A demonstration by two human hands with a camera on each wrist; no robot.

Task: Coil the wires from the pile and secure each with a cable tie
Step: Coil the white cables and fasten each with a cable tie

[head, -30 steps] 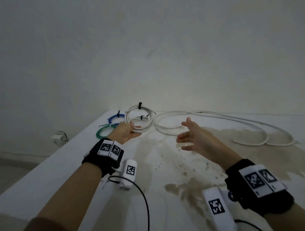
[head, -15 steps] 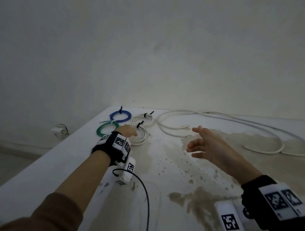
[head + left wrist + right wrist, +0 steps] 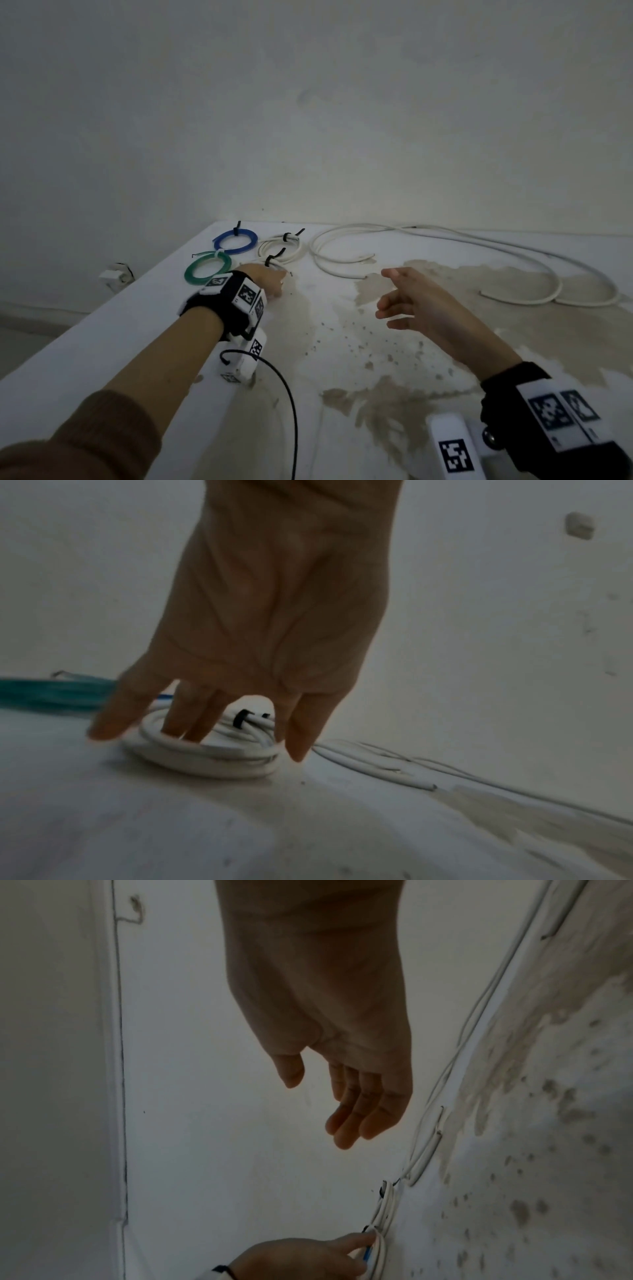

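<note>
Loose white wire (image 3: 445,260) sprawls across far side of bench (image 3: 102,342), long axis running L-R, ahead of right hand (image 3: 421,308): nearer one, fingers relaxed, empty. Left hand (image 3: 270,282) fingers straight, resting on tied white coil (image 3: 205,753), so farther off.

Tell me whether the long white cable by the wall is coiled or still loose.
Loose. The long white cable sprawls in wide open loops across the table, with no tie on it, unlike the tied white coil.
</note>
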